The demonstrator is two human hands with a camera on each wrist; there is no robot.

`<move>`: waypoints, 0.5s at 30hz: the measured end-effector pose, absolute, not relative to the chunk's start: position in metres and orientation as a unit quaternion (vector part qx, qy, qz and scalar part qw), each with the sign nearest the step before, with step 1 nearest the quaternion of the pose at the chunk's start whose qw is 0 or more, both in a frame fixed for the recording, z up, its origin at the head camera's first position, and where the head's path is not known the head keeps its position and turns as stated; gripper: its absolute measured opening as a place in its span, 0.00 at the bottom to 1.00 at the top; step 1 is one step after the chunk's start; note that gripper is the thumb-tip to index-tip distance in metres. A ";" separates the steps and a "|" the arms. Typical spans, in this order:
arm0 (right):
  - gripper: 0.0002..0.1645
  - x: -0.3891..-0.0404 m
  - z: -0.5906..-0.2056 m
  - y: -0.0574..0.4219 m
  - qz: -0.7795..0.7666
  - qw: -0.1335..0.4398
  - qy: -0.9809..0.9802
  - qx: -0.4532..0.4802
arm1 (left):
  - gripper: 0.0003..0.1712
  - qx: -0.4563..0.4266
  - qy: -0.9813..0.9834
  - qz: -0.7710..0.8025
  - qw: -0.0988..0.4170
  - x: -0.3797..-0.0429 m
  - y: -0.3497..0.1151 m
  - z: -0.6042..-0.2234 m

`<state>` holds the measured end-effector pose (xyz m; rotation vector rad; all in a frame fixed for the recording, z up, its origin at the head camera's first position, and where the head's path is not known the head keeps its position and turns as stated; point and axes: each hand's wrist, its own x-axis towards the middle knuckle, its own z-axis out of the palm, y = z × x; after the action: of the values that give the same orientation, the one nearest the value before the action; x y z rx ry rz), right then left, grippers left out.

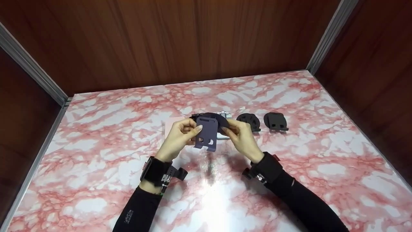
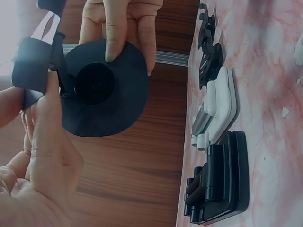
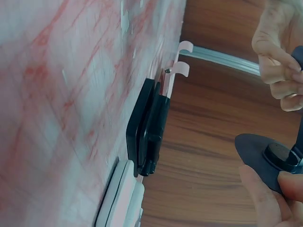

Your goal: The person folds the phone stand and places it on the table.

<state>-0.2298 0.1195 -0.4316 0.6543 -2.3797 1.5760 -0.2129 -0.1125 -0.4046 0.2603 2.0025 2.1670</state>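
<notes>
A dark phone stand (image 1: 207, 130), unfolded, is held up above the table between both hands. My left hand (image 1: 177, 135) pinches its slotted rest plate on the left side, thumb on the front face. On the other side my right hand (image 1: 243, 138) grips the edge of the round base (image 2: 125, 106), which sits behind the plate in the head view. The left wrist view shows the disc's flat face and the hinge arm joining it to the plate. In the right wrist view, the right thumb and fingers (image 3: 265, 201) pinch the base (image 3: 253, 149).
Two black folded stands (image 1: 248, 121) (image 1: 275, 121) lie to the right on the marbled table (image 1: 128, 180). Behind the hands are a white stand (image 2: 225, 104), another black folded stand (image 2: 227, 184) and a pink stand (image 3: 181, 68). Wood-grain panels (image 1: 193, 42) enclose the table.
</notes>
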 end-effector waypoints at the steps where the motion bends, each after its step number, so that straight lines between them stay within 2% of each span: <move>1: 0.13 -0.229 -0.431 0.119 0.535 0.109 -0.808 0.221 | 0.12 0.086 0.674 0.728 0.092 -0.213 -0.113 -0.405; 15: 0.10 -0.227 -0.429 0.119 0.503 0.161 -0.808 0.260 | 0.12 0.092 0.662 0.732 0.132 -0.215 -0.113 -0.411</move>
<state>-0.2269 0.1189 -0.4295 0.7424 -2.3074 1.4360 -0.2151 -0.1133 -0.4113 0.2668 1.9224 2.1232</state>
